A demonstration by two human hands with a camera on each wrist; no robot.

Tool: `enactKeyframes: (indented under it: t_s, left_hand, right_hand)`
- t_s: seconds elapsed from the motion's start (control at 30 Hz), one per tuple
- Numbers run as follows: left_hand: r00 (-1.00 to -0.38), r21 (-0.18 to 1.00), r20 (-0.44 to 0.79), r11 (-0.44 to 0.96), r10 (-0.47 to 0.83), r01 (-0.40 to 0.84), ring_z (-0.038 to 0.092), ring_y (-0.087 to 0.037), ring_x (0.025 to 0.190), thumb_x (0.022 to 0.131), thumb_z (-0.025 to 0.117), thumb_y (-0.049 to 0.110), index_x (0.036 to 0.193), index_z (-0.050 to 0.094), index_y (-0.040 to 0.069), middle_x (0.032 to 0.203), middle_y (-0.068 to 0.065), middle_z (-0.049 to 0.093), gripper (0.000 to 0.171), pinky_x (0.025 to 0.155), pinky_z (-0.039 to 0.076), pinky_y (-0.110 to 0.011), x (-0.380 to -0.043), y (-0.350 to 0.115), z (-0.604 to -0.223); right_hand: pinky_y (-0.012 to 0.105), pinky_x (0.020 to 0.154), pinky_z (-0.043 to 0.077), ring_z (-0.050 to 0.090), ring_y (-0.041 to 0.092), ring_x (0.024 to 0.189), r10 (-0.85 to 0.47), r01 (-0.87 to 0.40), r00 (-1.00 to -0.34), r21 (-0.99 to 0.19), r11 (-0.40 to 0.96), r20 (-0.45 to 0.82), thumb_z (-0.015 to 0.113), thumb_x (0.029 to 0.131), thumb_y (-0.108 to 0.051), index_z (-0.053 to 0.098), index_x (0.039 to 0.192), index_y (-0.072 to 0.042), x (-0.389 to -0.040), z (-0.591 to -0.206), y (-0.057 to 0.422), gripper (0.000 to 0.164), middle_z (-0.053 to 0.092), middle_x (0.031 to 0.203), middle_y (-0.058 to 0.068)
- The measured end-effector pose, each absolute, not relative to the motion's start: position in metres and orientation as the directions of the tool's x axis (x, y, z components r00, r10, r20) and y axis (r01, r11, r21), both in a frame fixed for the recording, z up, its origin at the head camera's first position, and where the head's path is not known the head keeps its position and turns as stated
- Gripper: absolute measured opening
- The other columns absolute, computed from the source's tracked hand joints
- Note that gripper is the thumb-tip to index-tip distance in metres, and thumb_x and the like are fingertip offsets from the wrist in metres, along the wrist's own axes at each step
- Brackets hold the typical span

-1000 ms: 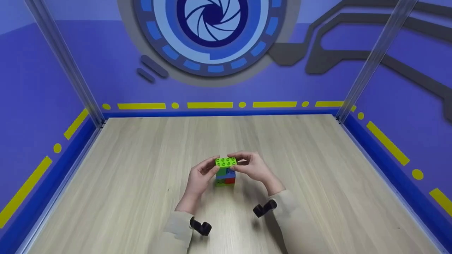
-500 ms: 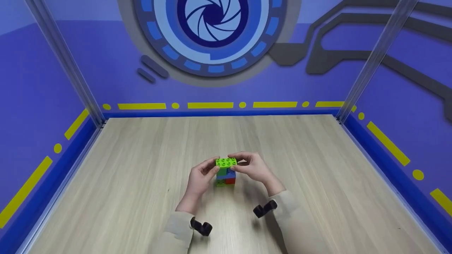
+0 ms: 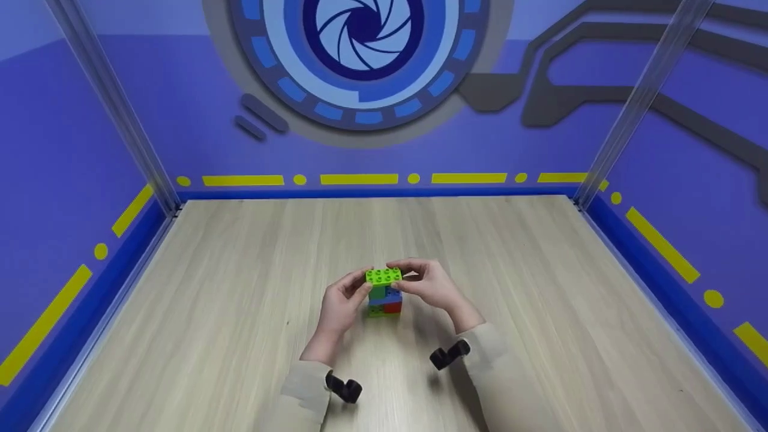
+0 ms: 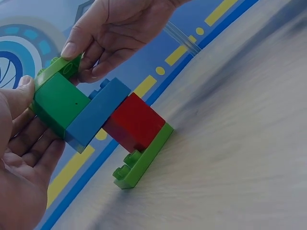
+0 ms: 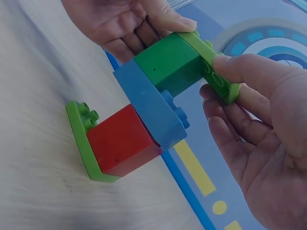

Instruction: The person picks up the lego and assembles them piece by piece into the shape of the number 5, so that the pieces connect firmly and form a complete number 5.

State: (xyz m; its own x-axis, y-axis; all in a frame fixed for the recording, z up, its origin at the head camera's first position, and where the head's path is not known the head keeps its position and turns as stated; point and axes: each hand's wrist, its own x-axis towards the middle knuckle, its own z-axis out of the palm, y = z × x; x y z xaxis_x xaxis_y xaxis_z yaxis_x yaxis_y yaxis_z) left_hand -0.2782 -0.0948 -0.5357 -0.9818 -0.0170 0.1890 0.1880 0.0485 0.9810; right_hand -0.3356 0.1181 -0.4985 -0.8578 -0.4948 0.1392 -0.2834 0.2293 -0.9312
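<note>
A small stack of studded building bricks stands on the wooden table. At its top lies a thin lime-green brick [image 3: 384,276], over a dark green brick [image 4: 60,103]. Below come a flat blue brick [image 4: 98,112], a red brick [image 5: 124,139] offset to the right, and another thin lime-green brick [image 4: 146,160] at the base. My left hand [image 3: 339,306] grips the stack's upper left end, thumb at the top brick's edge and fingers beside the dark green one. My right hand [image 3: 429,285] pinches the overhanging right end of the top brick between thumb and fingers.
The wooden table [image 3: 252,270] spreads around the stack. Blue panels with yellow markings [image 3: 360,179] close it in at the back and both sides. Metal corner posts [image 3: 639,105] rise at the rear corners. Black wrist mounts [image 3: 345,388] sit on both sleeves.
</note>
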Motion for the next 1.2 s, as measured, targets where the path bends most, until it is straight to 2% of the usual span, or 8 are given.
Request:
enactKeyframes:
  t_s: [0.2, 0.37, 0.47, 0.63, 0.83, 1.0, 1.2]
  left_hand:
    - [-0.981, 0.98, 0.195, 0.044, -0.013, 0.194, 0.062, -0.028, 0.131, 0.102, 0.066, 0.022, 0.141, 0.059, 0.0, 0.141, -0.016, 0.065, 0.046, 0.108, 0.053, -0.023, -0.278, -0.091, -0.541]
    - [-0.975, 0.974, 0.22, 0.048, -0.006, 0.22, 0.063, -0.028, 0.129, 0.101, 0.067, 0.022, 0.14, 0.061, 0.001, 0.139, -0.017, 0.066, 0.045, 0.107, 0.053, -0.023, -0.278, -0.091, -0.539]
    - [-0.975, 0.974, 0.224, 0.045, 0.002, 0.224, 0.063, -0.027, 0.127, 0.1, 0.067, 0.023, 0.14, 0.062, 0.0, 0.138, -0.016, 0.067, 0.045, 0.105, 0.053, -0.021, -0.278, -0.092, -0.538]
    - [-0.975, 0.974, 0.224, 0.045, 0.004, 0.224, 0.064, -0.023, 0.123, 0.1, 0.068, 0.022, 0.139, 0.061, 0.0, 0.136, -0.016, 0.067, 0.046, 0.101, 0.053, -0.016, -0.278, -0.092, -0.538]
    - [-0.976, 0.975, 0.217, 0.045, -0.001, 0.217, 0.064, -0.024, 0.124, 0.099, 0.069, 0.022, 0.139, 0.063, 0.002, 0.137, -0.016, 0.067, 0.045, 0.101, 0.053, -0.016, -0.277, -0.092, -0.538]
    - [-0.976, 0.974, 0.218, 0.059, -0.007, 0.218, 0.062, -0.028, 0.129, 0.1, 0.068, 0.022, 0.138, 0.064, 0.005, 0.139, -0.016, 0.066, 0.043, 0.107, 0.053, -0.022, -0.277, -0.091, -0.536]
    - [-0.97, 0.968, 0.243, 0.074, -0.011, 0.241, 0.061, -0.029, 0.131, 0.1, 0.067, 0.024, 0.139, 0.063, 0.005, 0.14, -0.015, 0.066, 0.044, 0.11, 0.052, -0.029, -0.279, -0.09, -0.536]
  right_hand:
    - [0.023, 0.094, 0.059, 0.066, 0.019, 0.11, -0.493, -0.296, -0.857, -0.925, 0.237, 0.148, 0.076, 0.093, -0.012, 0.067, 0.133, -0.001, -0.337, -0.503, 0.124, 0.043, 0.071, 0.128, 0.016]
    - [0.046, 0.106, 0.056, 0.064, 0.032, 0.123, -0.501, -0.281, -0.856, -0.928, 0.245, 0.127, 0.08, 0.09, -0.013, 0.061, 0.141, -0.003, -0.338, -0.51, 0.131, 0.055, 0.066, 0.137, 0.018]
    - [0.051, 0.111, 0.052, 0.062, 0.036, 0.128, -0.492, -0.237, -0.868, -0.927, 0.289, 0.068, 0.082, 0.088, -0.013, 0.062, 0.139, -0.001, -0.339, -0.516, 0.135, 0.056, 0.066, 0.137, 0.02]
    - [0.047, 0.11, 0.053, 0.066, 0.034, 0.122, -0.476, -0.19, -0.879, -0.914, 0.357, -0.003, 0.081, 0.088, -0.014, 0.069, 0.128, 0.0, -0.34, -0.525, 0.139, 0.044, 0.071, 0.127, 0.019]
    - [0.034, 0.098, 0.059, 0.071, 0.023, 0.11, -0.438, -0.149, -0.898, -0.912, 0.381, -0.037, 0.082, 0.087, -0.015, 0.076, 0.118, -0.006, -0.34, -0.531, 0.138, 0.033, 0.076, 0.117, 0.012]
    - [0.024, 0.09, 0.057, 0.07, 0.014, 0.1, -0.416, -0.116, -0.908, -0.925, 0.362, -0.049, 0.081, 0.088, -0.013, 0.078, 0.116, -0.006, -0.341, -0.532, 0.135, 0.029, 0.078, 0.112, 0.01]
    - [0.023, 0.09, 0.058, 0.07, 0.015, 0.102, -0.428, -0.147, -0.904, -0.93, 0.338, -0.012, 0.081, 0.088, -0.01, 0.077, 0.116, -0.003, -0.342, -0.535, 0.135, 0.029, 0.078, 0.113, 0.011]
